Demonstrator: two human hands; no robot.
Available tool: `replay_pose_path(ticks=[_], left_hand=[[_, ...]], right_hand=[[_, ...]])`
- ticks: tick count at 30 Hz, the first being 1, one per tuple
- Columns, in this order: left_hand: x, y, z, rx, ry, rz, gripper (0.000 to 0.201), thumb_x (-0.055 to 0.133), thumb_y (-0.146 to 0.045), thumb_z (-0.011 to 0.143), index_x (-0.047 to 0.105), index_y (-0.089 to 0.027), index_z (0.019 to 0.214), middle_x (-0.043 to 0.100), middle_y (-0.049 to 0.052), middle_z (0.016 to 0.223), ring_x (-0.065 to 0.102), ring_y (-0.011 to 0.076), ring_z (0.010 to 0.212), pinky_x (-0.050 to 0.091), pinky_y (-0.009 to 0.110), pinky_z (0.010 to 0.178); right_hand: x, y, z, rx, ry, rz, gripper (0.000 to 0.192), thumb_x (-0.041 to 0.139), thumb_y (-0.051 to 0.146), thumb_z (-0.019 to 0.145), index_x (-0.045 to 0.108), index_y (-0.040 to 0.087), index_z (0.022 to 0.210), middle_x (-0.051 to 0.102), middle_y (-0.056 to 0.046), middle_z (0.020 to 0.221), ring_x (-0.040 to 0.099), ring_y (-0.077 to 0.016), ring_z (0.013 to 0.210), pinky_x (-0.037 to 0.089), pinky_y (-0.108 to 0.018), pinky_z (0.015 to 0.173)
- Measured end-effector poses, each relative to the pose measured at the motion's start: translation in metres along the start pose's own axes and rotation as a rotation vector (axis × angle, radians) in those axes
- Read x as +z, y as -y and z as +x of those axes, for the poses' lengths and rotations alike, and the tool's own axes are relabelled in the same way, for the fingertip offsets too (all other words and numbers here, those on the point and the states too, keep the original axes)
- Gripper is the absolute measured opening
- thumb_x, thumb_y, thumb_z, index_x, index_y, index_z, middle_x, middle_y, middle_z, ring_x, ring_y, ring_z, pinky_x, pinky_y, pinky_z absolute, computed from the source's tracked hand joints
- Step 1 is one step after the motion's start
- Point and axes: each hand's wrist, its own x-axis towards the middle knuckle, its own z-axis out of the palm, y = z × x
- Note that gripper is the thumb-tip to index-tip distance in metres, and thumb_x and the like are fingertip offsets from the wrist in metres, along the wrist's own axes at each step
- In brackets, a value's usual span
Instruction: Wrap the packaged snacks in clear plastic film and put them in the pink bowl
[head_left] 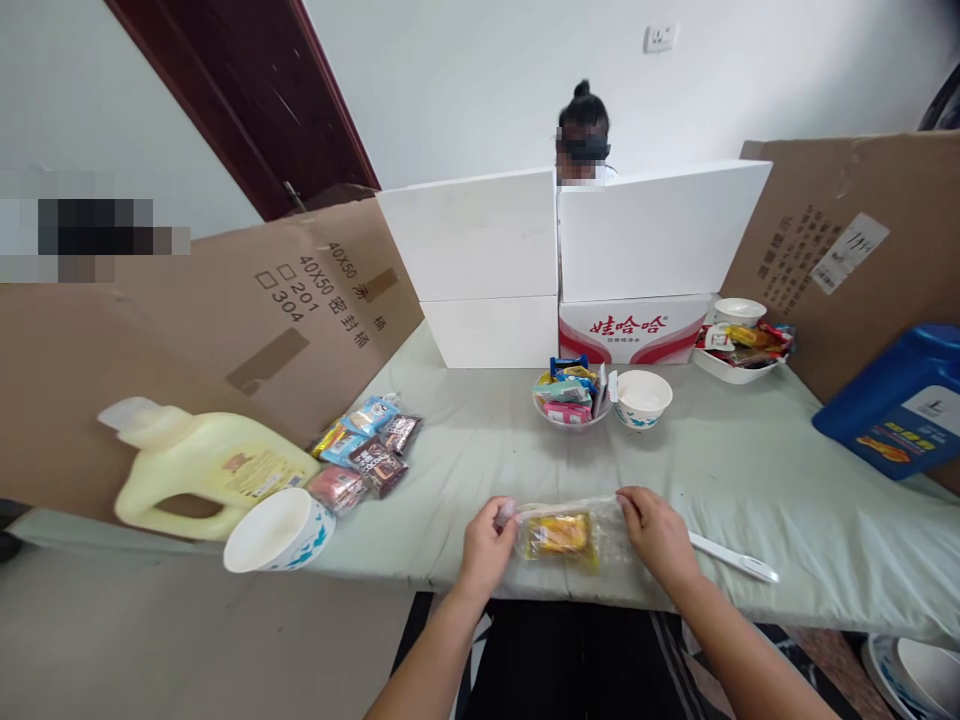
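Note:
Near the table's front edge, a clear plastic bag (616, 545) is stretched between my two hands. Inside it lies a yellow-wrapped snack (559, 535). My left hand (489, 545) pinches the bag's upper left corner, while my right hand (658, 535) grips the upper right corner. Partly behind my right hand lies a white plastic utensil (739, 560) with a long handle; its other end is hidden. Further back stand a clear bowl (574, 424) of wrapped snacks (570, 390) and a white paper bowl (643, 400) with a blue pattern.
On the left are a yellow detergent jug (217, 455), a tilted paper bowl (277, 535) and several bagged snacks (367, 445). White boxes (487, 240) wall off the back, with a person (583, 130) behind. To the right are a blue jug (900, 400) and a snack-filled bowl (739, 370). Cardboard (300, 300) flanks the table.

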Motion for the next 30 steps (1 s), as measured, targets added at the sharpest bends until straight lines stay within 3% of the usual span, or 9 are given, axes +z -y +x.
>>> replay_pose_path(ticks=[7, 13, 16, 17, 19, 21, 24, 27, 30], left_hand=[[-0.012, -0.002, 0.008, -0.122, 0.139, -0.352, 0.039, 0.068, -0.046, 0.070, 0.061, -0.016, 0.095, 0.065, 0.002, 0.080, 0.059, 0.0131, 0.064, 0.048, 0.022, 0.058], [-0.023, 0.012, 0.015, -0.078, -0.208, -0.133, 0.028, 0.058, -0.039, 0.075, 0.060, -0.018, 0.094, 0.062, 0.004, 0.083, 0.059, 0.0160, 0.070, 0.050, 0.028, 0.066], [-0.025, 0.009, 0.002, 0.218, -0.320, 0.069, 0.016, 0.053, -0.026, 0.081, 0.061, -0.020, 0.094, 0.061, 0.007, 0.093, 0.060, 0.0198, 0.085, 0.050, 0.034, 0.080], [-0.023, 0.005, -0.002, 0.374, -0.267, 0.134, 0.015, 0.050, -0.021, 0.083, 0.061, -0.020, 0.093, 0.062, 0.007, 0.094, 0.060, 0.0203, 0.088, 0.050, 0.035, 0.082], [-0.017, -0.007, -0.009, 0.638, -0.018, 0.213, 0.020, 0.046, -0.015, 0.086, 0.063, -0.021, 0.095, 0.064, 0.007, 0.093, 0.061, 0.0200, 0.090, 0.051, 0.035, 0.083], [-0.007, -0.019, -0.010, 0.753, 0.224, 0.280, 0.024, 0.044, -0.013, 0.089, 0.063, -0.021, 0.102, 0.066, 0.007, 0.099, 0.062, 0.0199, 0.096, 0.051, 0.036, 0.087], [0.006, -0.025, -0.001, 0.703, 0.282, 0.467, 0.027, 0.047, -0.020, 0.093, 0.059, -0.021, 0.117, 0.062, 0.010, 0.122, 0.053, 0.0259, 0.119, 0.044, 0.046, 0.100], [0.013, -0.021, 0.009, 0.586, 0.258, 0.655, 0.039, 0.051, -0.032, 0.093, 0.050, -0.023, 0.132, 0.048, 0.011, 0.141, 0.035, 0.0334, 0.136, 0.034, 0.058, 0.105], [0.015, -0.017, 0.009, 0.620, 0.312, 0.677, 0.046, 0.049, -0.029, 0.094, 0.041, -0.023, 0.139, 0.051, 0.010, 0.138, 0.037, 0.0302, 0.134, 0.030, 0.058, 0.108]], right_hand=[[-0.008, -0.013, -0.003, 0.166, -0.059, -0.076, 0.033, 0.035, 0.036, 0.093, 0.063, 0.020, 0.091, 0.070, -0.006, 0.086, 0.064, -0.0206, 0.078, 0.047, -0.033, 0.071], [-0.020, -0.032, -0.003, 0.262, -0.083, -0.157, 0.026, 0.041, 0.033, 0.089, 0.062, 0.021, 0.083, 0.068, -0.006, 0.078, 0.060, -0.0209, 0.069, 0.043, -0.033, 0.063], [-0.029, -0.023, -0.005, 0.205, -0.225, -0.173, 0.029, 0.042, 0.033, 0.089, 0.061, 0.015, 0.099, 0.065, -0.013, 0.096, 0.059, -0.0268, 0.090, 0.045, -0.043, 0.081], [-0.031, -0.016, -0.006, 0.141, -0.288, -0.154, 0.030, 0.043, 0.033, 0.089, 0.060, 0.014, 0.105, 0.064, -0.014, 0.102, 0.057, -0.0280, 0.098, 0.044, -0.045, 0.087], [-0.033, 0.003, -0.008, -0.036, -0.328, -0.064, 0.026, 0.046, 0.030, 0.090, 0.059, 0.017, 0.108, 0.062, -0.013, 0.104, 0.057, -0.0262, 0.101, 0.044, -0.043, 0.090], [-0.029, 0.021, -0.009, -0.158, -0.179, 0.034, 0.019, 0.045, 0.026, 0.092, 0.059, 0.021, 0.104, 0.065, -0.008, 0.096, 0.061, -0.0211, 0.090, 0.048, -0.036, 0.083], [-0.015, 0.031, -0.010, -0.130, 0.078, 0.054, 0.023, 0.038, 0.023, 0.095, 0.060, 0.021, 0.099, 0.067, -0.005, 0.089, 0.063, -0.0186, 0.079, 0.050, -0.032, 0.073], [-0.003, 0.027, -0.010, -0.090, 0.160, 0.019, 0.025, 0.039, 0.019, 0.093, 0.062, 0.018, 0.103, 0.068, -0.008, 0.099, 0.062, -0.0218, 0.093, 0.049, -0.036, 0.083], [-0.001, 0.025, -0.010, -0.101, 0.236, -0.015, 0.031, 0.052, 0.026, 0.088, 0.059, 0.016, 0.117, 0.066, -0.011, 0.111, 0.057, -0.0260, 0.106, 0.044, -0.041, 0.093]])
